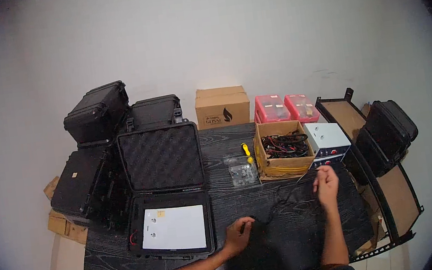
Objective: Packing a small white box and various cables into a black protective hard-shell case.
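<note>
A thin black cable lies loosely looped on the dark wood-grain table, stretching between my two hands. My left hand is closed on one part of it, near the table's front. To the right and higher up, my right hand pinches the cable's other part, just before the boxes. Beyond the cable stands an open cardboard box filled with tangled black and red cables. Left of my left hand, an open black hard case with foam lining holds a flat white box.
White boxes and red-pink containers stand by the cable box. A clear bag of small parts and a yellow tool lie left of it. Black cases are stacked left; a black-framed rack borders the right.
</note>
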Action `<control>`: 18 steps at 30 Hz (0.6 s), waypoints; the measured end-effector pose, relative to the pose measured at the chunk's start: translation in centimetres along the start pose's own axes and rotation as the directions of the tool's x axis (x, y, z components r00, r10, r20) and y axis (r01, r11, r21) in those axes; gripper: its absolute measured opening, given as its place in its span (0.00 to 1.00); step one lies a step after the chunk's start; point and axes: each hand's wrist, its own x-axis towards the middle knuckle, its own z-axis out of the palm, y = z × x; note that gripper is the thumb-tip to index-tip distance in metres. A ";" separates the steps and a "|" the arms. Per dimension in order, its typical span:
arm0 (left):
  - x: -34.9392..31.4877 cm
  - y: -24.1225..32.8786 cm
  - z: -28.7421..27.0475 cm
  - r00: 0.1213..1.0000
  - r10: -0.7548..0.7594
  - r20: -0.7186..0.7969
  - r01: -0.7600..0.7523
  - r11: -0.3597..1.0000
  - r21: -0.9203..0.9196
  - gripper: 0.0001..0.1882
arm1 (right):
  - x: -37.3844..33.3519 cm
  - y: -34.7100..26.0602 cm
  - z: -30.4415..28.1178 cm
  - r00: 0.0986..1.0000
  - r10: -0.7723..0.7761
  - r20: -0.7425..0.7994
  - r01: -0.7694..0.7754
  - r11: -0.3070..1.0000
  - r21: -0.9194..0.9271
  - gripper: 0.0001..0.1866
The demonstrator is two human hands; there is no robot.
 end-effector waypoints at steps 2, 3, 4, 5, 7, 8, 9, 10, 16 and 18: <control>0.0 0.7 -0.1 0.999 -0.009 -0.045 0.007 0.999 -0.048 0.13 | 1.1 0.5 -2.9 0.984 0.036 -0.173 -0.044 0.998 -0.043 0.09; 0.0 1.0 -0.1 0.996 -0.021 -0.091 0.013 0.995 -0.096 0.14 | 1.5 1.4 -4.8 0.975 0.004 -0.223 -0.020 0.997 -0.072 0.09; -0.1 0.9 -0.2 0.996 -0.020 -0.091 0.012 0.995 -0.095 0.14 | 2.0 1.9 -5.9 0.954 0.009 -0.300 -0.034 0.996 -0.079 0.09; -0.1 0.8 -0.3 0.989 -0.087 -0.121 0.062 0.979 -0.197 0.15 | 2.1 2.4 -7.1 0.945 0.013 -0.328 -0.044 0.995 -0.086 0.08; -0.1 0.8 -0.2 0.977 -0.157 -0.146 0.109 0.949 -0.297 0.16 | 2.5 3.4 -8.9 0.925 -0.044 -0.376 -0.026 0.984 -0.178 0.09; 0.0 0.9 0.0 0.971 -0.157 -0.180 0.079 0.923 -0.377 0.16 | 2.5 3.6 -9.3 0.925 -0.043 -0.378 -0.027 0.984 -0.178 0.09; 0.0 0.9 0.2 0.964 -0.159 -0.213 0.046 0.889 -0.455 0.16 | 2.5 3.9 -9.7 0.909 -0.040 -0.415 -0.033 0.985 -0.167 0.10; 0.0 0.2 0.2 0.964 -0.158 -0.212 0.046 0.890 -0.454 0.16 | 2.6 4.1 -9.9 0.893 -0.036 -0.449 -0.038 0.987 -0.155 0.10; 0.4 -1.4 0.1 0.904 -0.295 -0.308 0.054 0.795 -0.605 0.16 | 2.4 3.6 -11.3 0.898 -0.151 -0.414 -0.043 0.905 -0.424 0.09; 0.3 -1.7 0.2 0.907 -0.305 -0.292 0.081 0.805 -0.588 0.15 | 2.3 4.4 -12.1 0.909 -0.159 -0.385 -0.063 0.861 -0.505 0.08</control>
